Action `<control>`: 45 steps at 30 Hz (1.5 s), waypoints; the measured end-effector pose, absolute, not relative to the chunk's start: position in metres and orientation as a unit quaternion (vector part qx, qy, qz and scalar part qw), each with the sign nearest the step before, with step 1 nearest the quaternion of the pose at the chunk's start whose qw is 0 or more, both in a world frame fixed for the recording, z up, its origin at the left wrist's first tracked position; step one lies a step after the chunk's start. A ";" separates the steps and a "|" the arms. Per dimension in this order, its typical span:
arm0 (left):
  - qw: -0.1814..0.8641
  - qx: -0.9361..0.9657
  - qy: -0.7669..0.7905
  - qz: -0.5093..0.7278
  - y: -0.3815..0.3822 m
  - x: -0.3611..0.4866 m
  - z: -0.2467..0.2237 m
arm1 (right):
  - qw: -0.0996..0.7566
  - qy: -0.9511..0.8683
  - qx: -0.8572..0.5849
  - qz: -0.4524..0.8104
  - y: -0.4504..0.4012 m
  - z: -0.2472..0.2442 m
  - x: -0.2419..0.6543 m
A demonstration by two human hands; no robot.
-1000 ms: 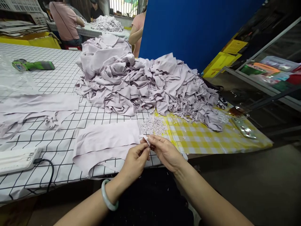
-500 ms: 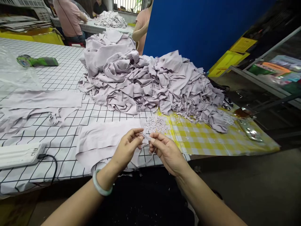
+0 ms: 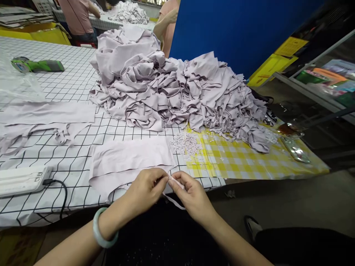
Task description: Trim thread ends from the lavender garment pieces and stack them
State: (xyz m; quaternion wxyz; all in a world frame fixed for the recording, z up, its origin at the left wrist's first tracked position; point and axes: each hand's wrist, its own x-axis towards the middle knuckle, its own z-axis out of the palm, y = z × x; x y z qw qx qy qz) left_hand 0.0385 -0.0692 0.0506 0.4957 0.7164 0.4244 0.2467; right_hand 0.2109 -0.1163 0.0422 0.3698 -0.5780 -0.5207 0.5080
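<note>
Table point(image 3: 74, 88): wearing black-and-white checks, yellow cloth point(image 3: 235, 159) covering its right end.
Blue panel point(image 3: 219, 29): standing behind.
Cloth pile point(image 3: 166, 85): sitting on the table.
Left hand point(image 3: 145, 187), right hand point(image 3: 193, 197): touching, pinching a strip point(image 3: 175, 202).
Strip: hanging near the table's edge.

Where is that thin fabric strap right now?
In the head view, the thin fabric strap is at lower middle, hanging in a loop just below the left hand and right hand, beside the table's near edge.

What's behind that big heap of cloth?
Beyond the heap are another pile, a blue panel and someone in pink, partly hidden. Whatever lies directly behind the heap is covered.
</note>
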 end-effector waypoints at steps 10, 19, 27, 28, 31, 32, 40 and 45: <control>0.281 0.842 0.400 0.228 -0.029 0.005 0.009 | 0.353 -0.418 -0.620 0.562 -0.091 0.024 0.202; 0.356 0.778 0.435 0.281 -0.011 0.000 0.001 | 0.383 -0.428 -0.631 0.522 -0.071 0.026 0.178; 0.445 0.731 0.440 0.273 -0.006 -0.004 0.002 | 0.314 -0.338 -0.609 0.645 -0.056 0.015 0.148; 0.446 0.733 0.436 0.273 -0.006 -0.005 0.002 | 0.310 -0.337 -0.608 0.648 -0.053 0.015 0.146; 0.443 0.739 0.426 0.276 -0.006 -0.005 0.002 | 0.307 -0.341 -0.605 0.651 -0.047 0.015 0.145; 0.442 0.740 0.426 0.276 -0.006 -0.006 0.002 | 0.310 -0.338 -0.606 0.649 -0.047 0.015 0.146; 0.425 0.748 0.427 0.279 -0.006 -0.006 0.001 | 0.355 -0.285 -0.615 0.644 -0.046 0.014 0.148; 0.425 0.744 0.432 0.282 -0.008 -0.007 0.002 | 0.365 -0.262 -0.605 0.658 -0.044 0.016 0.152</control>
